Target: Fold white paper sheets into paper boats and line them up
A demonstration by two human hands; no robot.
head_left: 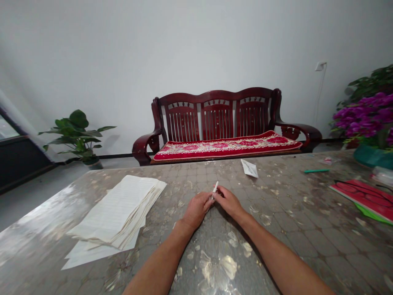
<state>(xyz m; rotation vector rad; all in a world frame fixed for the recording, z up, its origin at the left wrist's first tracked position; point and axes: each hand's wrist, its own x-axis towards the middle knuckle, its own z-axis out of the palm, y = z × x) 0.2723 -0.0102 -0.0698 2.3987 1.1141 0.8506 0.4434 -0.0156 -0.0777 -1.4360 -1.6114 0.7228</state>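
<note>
A small folded piece of white paper point(215, 187) stands up between my two hands, over the middle of the patterned table point(211, 246). My left hand point(198, 208) has its fingers closed on the paper's lower part from the left. From the right, my right hand point(227, 200) pinches the same piece, its fingertips touching it close to the left hand's. The lower end of the paper is hidden by the fingers. Beyond the hands, slightly right, lies a folded white paper shape point(249, 168). A stack of lined paper sheets point(118, 209) rests left of my left hand.
At the right are a green pen point(316, 171), a red book point(362, 197) with glasses on it, and purple flowers point(365, 116) in a teal pot. A wooden bench point(216, 119) with a red cover stands behind the table, a potted plant point(78, 133) at left.
</note>
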